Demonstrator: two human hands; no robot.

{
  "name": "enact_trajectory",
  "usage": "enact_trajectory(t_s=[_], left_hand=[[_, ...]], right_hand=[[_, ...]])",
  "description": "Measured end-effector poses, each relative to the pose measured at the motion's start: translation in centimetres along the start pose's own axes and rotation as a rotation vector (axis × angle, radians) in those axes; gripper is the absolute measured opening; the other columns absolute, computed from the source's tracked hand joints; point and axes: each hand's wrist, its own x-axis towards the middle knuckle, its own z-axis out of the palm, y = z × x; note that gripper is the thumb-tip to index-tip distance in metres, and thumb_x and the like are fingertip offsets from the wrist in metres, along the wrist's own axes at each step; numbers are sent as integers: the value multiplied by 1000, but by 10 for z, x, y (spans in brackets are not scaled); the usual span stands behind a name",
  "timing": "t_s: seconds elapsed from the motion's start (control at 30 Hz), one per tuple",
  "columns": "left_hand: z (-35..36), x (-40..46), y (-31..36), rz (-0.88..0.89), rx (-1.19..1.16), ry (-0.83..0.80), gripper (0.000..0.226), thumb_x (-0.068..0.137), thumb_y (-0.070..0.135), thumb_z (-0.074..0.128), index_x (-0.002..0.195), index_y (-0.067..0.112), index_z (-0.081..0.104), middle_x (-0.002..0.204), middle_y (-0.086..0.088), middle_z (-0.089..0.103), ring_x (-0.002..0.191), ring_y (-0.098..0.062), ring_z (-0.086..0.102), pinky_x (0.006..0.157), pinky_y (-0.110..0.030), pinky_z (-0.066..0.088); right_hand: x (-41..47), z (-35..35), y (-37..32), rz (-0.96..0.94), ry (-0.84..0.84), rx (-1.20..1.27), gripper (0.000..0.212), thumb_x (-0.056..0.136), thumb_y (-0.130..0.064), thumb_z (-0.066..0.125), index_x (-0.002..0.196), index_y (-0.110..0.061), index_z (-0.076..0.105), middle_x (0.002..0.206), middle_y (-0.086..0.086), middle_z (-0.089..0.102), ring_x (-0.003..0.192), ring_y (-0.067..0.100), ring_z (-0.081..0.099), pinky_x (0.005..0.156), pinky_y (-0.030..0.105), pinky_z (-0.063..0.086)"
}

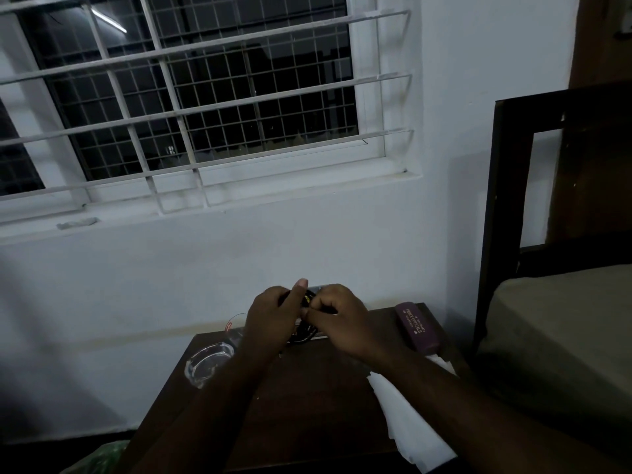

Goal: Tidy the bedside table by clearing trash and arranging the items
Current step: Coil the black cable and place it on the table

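Head view: left hand (pixel 270 313) and right hand (pixel 337 314), grips pinching a dark coiled cord (pixel 305 331) above the dark wooden tabletop (pixel 307 405), apparently bundling it; clear glass ashtray (pixel 208 366) left, maroon spectacle case (pixel 415 328) right.

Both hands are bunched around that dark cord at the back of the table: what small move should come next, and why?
Probably lay the dark coiled cord flat near the table's back edge: left hand and right hand both pinch it above the dark wooden bedside table, apparently bundled.
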Motion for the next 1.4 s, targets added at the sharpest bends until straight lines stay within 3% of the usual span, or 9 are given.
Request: enact_trajectory(t_s=[0.2, 0.33, 0.47, 0.67, 0.87, 1.03, 1.13, 1.27, 1.4], left_hand=[[-8, 5, -10, 302, 163, 150, 37, 92, 38, 59, 67, 11, 57, 59, 4, 52, 63, -5, 53, 55, -11, 35], [-17, 9, -13, 121, 75, 83, 43, 89, 42, 62, 69, 5, 58, 61, 0, 50, 55, -10, 46, 54, -23, 36], [-21, 3, -13, -50, -114, 25, 44, 89, 42, 63, 73, 2, 58, 66, -6, 48, 55, -14, 46, 42, -16, 38], [-11, -7, -12, -347, -534, -208, 34, 91, 37, 61, 70, 14, 49, 52, 5, 27, 43, -9, 23, 48, -24, 21], [4, -13, -3, -471, -880, -369, 26, 93, 12, 50, 67, 18, 50, 51, 8, 28, 37, -5, 23, 45, -20, 33], [7, -14, -2, -391, -826, -317, 33, 94, 13, 51, 61, 16, 56, 50, 6, 38, 43, -7, 28, 53, -25, 41], [6, -19, 6, -313, -747, -295, 23, 100, 14, 44, 84, 7, 59, 48, 7, 55, 37, -4, 47, 45, -22, 47], [7, -19, 7, -271, -632, -284, 20, 98, 18, 51, 103, 3, 63, 57, 8, 61, 42, -3, 52, 51, -23, 49], [5, -19, 4, -347, -586, -253, 20, 94, 25, 59, 103, 11, 69, 81, -8, 72, 66, -18, 66, 56, -29, 54]], right_hand=[[-5, -6, -16, 166, -71, 160, 34, 93, -23, 59, 59, -25, 58, 63, -9, 55, 56, 0, 52, 60, 21, 41], [-1, -29, -18, 27, -247, -105, 25, 93, -21, 59, 70, -12, 63, 71, -6, 55, 70, 5, 55, 67, 26, 44], [3, -47, -8, 66, -363, -166, 22, 93, -27, 60, 87, -8, 68, 79, -14, 61, 73, -5, 56, 67, 8, 42], [9, -43, 30, -57, -101, -362, 11, 89, -33, 64, 90, -26, 71, 88, -8, 67, 80, 4, 59, 70, 19, 46], [5, -16, 33, 81, 19, -154, 18, 89, -12, 61, 100, -12, 75, 95, 5, 76, 86, 14, 69, 76, 28, 53], [-1, -17, 23, 471, -109, 616, 25, 93, -9, 53, 110, 2, 68, 105, 17, 71, 93, 29, 69, 74, 32, 56], [-2, -19, 17, 580, -182, 823, 33, 95, -25, 48, 109, -2, 67, 102, 14, 68, 90, 26, 67, 76, 38, 57], [-6, -15, 11, 481, -193, 729, 34, 89, -35, 66, 109, -8, 71, 109, 17, 72, 104, 35, 68, 94, 49, 53], [-8, -13, 12, 450, -96, 685, 28, 83, -27, 74, 101, -5, 72, 103, 18, 73, 98, 31, 71, 85, 44, 56]])
